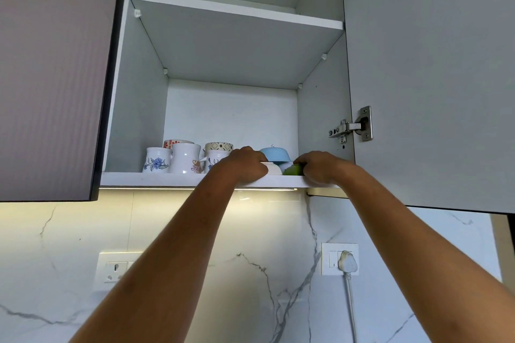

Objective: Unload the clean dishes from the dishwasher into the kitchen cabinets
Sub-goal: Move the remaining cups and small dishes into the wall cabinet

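Note:
Both arms reach up to the bottom shelf (172,179) of an open wall cabinet. My left hand (242,164) grips a white bowl (274,168) at the shelf's front edge, fingers curled over its rim. My right hand (320,166) holds a green bowl (293,170) just right of the white one. Behind them a light blue bowl (274,154) sits upside down. Several white mugs (185,158) with flower patterns stand on the left part of the shelf.
The cabinet's upper shelf (237,10) shows nothing on it from below. The open right door (429,78) hangs on a metal hinge (352,127). A closed dark door (53,75) is at left. Below, a marble backsplash carries a plugged socket (340,259).

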